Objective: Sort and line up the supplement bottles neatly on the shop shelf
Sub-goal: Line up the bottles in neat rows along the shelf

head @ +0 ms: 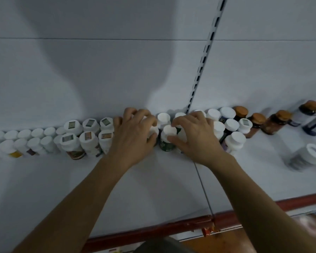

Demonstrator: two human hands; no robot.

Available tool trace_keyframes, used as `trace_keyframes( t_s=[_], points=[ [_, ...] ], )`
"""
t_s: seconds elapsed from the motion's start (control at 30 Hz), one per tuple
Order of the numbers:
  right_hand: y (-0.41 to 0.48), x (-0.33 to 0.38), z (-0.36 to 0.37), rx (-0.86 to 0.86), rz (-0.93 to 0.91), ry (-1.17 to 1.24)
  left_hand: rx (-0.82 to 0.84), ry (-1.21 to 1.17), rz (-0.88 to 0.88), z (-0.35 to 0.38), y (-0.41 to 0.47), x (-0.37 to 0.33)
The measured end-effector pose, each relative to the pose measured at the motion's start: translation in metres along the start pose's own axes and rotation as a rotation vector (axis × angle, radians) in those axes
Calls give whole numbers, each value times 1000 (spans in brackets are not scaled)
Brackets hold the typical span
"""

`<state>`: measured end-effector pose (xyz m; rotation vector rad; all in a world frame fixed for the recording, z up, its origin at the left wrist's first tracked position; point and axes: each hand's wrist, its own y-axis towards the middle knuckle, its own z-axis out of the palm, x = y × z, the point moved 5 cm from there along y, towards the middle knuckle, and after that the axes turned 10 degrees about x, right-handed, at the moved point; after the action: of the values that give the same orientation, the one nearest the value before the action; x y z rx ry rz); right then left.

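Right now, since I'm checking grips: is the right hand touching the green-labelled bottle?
Touching. Head view: the right hand pinches the green-labelled bottle by its white cap.

Left hand covers bottles; lone right bottle blurred.

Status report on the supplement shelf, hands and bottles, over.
Left hand grips a white-capped bottle mid-row. Right hand pinches the green-labelled bottle beside it. Brown-capped bottles at right scattered. Nothing blocking.

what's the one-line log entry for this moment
phase: aligning | left hand: grips white-capped bottle | right hand: pinches green-labelled bottle | brown-capped bottles: scattered at right
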<state>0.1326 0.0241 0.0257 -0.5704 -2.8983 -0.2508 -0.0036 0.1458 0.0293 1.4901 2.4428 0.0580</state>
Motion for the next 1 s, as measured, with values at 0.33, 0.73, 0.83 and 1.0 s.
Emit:
trace_keyframes(
  t_s=[0.33, 0.73, 0.83, 1.0],
  points=[
    [9, 28, 0, -13, -174, 285, -142, -267, -191, -41, -48, 37],
    [70, 109, 61, -6, -121, 441, -225, -381, -427, -44, -143, 61],
    [45, 101, 63, -4, -173, 554, -217, -398, -421, -44, -143, 65],
    [-9, 110, 65, 188, -314, 718, -179, -468, -306, -44, -122, 61]
  ],
)
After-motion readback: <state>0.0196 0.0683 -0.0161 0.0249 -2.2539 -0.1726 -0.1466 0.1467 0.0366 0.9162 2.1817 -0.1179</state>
